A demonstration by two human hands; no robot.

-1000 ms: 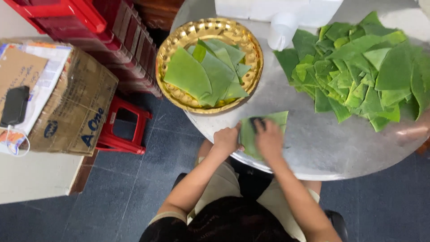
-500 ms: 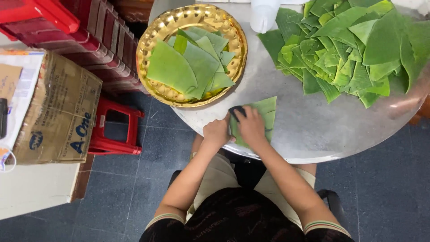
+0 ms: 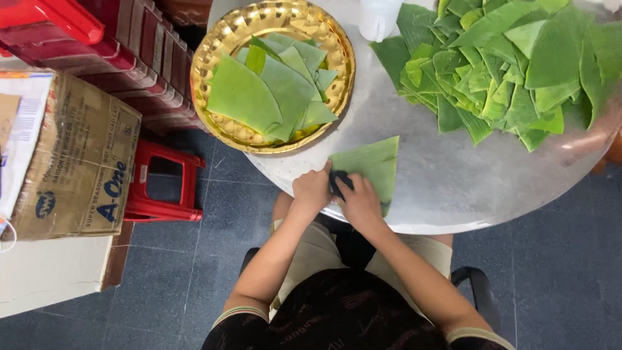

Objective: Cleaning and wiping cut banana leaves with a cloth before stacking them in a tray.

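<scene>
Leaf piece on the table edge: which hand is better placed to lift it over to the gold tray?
Probably left. The left hand rests on the leaf piece at its tray-side edge, with the gold tray just beyond it. The right hand presses a dark cloth on the leaf, so it looks occupied.

One round gold embossed metal tray (image 3: 337, 48); one round grey metal table (image 3: 453, 181); one red plastic stool (image 3: 162, 185); one brown cardboard box (image 3: 78, 162); two bare hands; one white plastic bottle (image 3: 379, 16); green leaf pieces too many to count.

Bare table (image 3: 447, 175) right of hands; tray (image 3: 210, 48), leaf pile (image 3: 512, 65) block beyond.
</scene>
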